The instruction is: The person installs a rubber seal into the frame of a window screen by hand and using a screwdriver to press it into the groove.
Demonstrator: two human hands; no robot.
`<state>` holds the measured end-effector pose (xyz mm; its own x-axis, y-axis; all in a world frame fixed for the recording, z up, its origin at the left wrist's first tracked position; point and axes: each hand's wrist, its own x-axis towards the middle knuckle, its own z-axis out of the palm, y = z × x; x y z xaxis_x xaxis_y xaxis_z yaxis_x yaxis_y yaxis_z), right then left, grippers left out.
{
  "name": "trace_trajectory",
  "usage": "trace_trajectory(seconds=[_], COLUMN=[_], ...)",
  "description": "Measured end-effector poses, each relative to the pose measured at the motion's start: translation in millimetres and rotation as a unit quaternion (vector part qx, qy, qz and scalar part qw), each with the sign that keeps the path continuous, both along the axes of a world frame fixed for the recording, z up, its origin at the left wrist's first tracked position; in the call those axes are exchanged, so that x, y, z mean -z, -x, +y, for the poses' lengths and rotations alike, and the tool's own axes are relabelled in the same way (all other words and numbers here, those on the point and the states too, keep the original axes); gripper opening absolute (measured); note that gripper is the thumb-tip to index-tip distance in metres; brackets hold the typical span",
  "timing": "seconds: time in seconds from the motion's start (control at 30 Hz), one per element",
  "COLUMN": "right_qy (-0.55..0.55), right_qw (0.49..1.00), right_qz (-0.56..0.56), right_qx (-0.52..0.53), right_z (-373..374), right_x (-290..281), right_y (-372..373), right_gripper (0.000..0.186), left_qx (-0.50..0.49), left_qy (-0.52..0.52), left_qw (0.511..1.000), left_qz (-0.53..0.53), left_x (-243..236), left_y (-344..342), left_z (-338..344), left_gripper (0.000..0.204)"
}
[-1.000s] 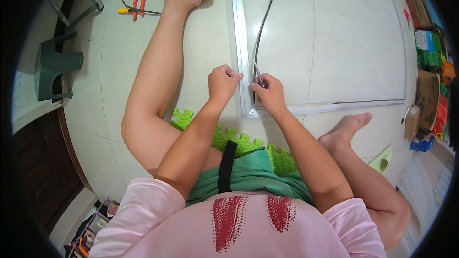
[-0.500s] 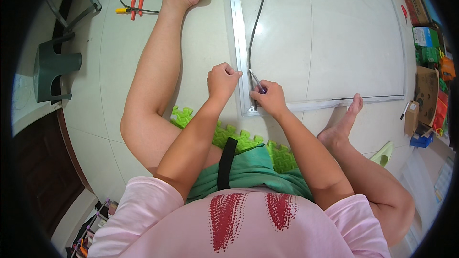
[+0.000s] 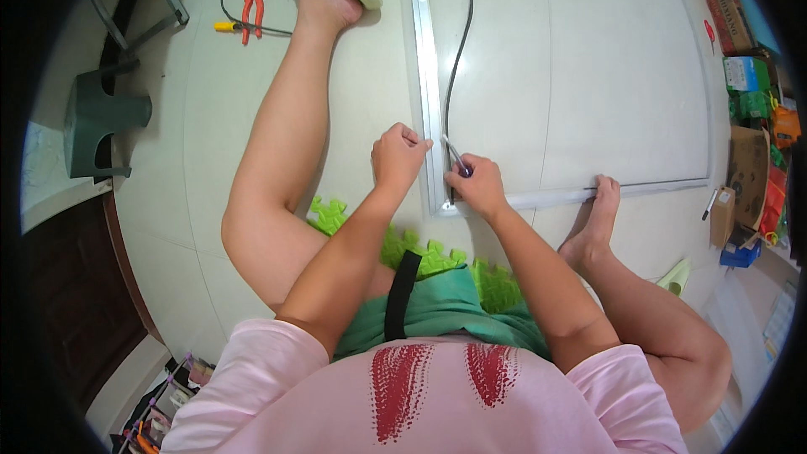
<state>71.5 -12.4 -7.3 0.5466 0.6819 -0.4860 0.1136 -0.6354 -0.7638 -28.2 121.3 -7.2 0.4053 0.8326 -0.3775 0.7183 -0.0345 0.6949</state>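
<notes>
A silver metal frame (image 3: 431, 76) with thin sheer mesh lies on the floor before me. A black rubber cord (image 3: 461, 50) runs loosely over the mesh, then down beside the frame's left bar to its near corner. My right hand (image 3: 481, 185) is closed around a tool that looks like a screwdriver (image 3: 454, 153), with a dark blue handle and metal shaft. Its tip points up and left, by the cord at the bar's inner edge. My left hand (image 3: 398, 155) is pinched shut at the bar's outer edge, on something I cannot make out.
Red-handled pliers (image 3: 252, 13) and a yellow-handled tool (image 3: 225, 27) lie at upper left, near a dark green stool (image 3: 97, 124). Green foam mats (image 3: 429, 259) sit under me. Boxes (image 3: 746, 160) line the right side. My right foot (image 3: 601, 210) touches the frame's near bar.
The whole view has shifted slightly, so things sit lower and a little to the right. My right foot has moved left along the near bar. Both hands keep nearly the same place at the frame.
</notes>
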Motion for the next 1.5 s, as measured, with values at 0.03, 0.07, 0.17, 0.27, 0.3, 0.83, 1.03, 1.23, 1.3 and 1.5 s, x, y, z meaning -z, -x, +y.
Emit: trace_trajectory(seconds=[0.03, 0.07, 0.17, 0.27, 0.3, 0.83, 1.03, 1.23, 1.3, 1.5], right_qy=[-0.006, -0.011, -0.017, -0.013, -0.016, 0.041, 0.118, 0.020, 0.027, 0.037], right_qw=[1.000, 1.000, 0.997, 0.999, 0.999, 0.999, 0.988, 0.997, 0.994, 0.995], right_qz=[-0.011, -0.020, -0.072, -0.035, -0.035, -0.023, -0.088, -0.065, -0.098, -0.088], right_qx=[-0.002, -0.005, -0.024, -0.010, -0.013, 0.019, -0.053, 0.043, 0.041, 0.012], right_z=[1.2, 2.1, -1.9, -0.8, 2.9, 15.4, 24.7, 32.8, 37.7, 46.2], right_x=[-0.2, 0.7, 6.0, 1.9, -0.7, -3.9, -10.8, -16.5, -12.6, -14.0], right_y=[0.6, -1.5, -2.8, -0.9, -3.0, -4.5, -5.5, -8.8, -7.6, -6.2], right_gripper=[0.019, 0.020, 0.019, 0.021, 0.021, 0.020, 0.016, 0.034, 0.030, 0.026], left_qx=[-0.015, -0.014, -0.036, 0.040, 0.079, 0.116, 0.104, 0.097, 0.096, 0.093], left_qy=[-0.021, -0.033, -0.024, 0.023, -0.004, -0.045, -0.009, -0.006, -0.002, -0.007], left_qw=[0.999, 0.998, 0.998, 0.997, 0.995, 0.988, 0.991, 0.992, 0.992, 0.992], left_qz=[-0.031, -0.042, -0.047, -0.060, -0.062, -0.089, -0.082, -0.085, -0.078, -0.084], left_x=[3.4, 1.7, -8.9, -10.0, -8.0, 2.4, -0.7, -3.7, -3.6, -1.6], left_y=[1.1, -2.3, -7.7, -2.5, -2.9, -2.8, -3.5, -4.4, -5.1, -4.0], left_z=[-1.3, -2.6, -5.8, -4.7, -1.2, -2.3, -1.6, -1.5, -0.9, 0.3], left_gripper=[0.029, 0.029, 0.041, 0.056, 0.061, 0.063, 0.064, 0.062, 0.061, 0.061])
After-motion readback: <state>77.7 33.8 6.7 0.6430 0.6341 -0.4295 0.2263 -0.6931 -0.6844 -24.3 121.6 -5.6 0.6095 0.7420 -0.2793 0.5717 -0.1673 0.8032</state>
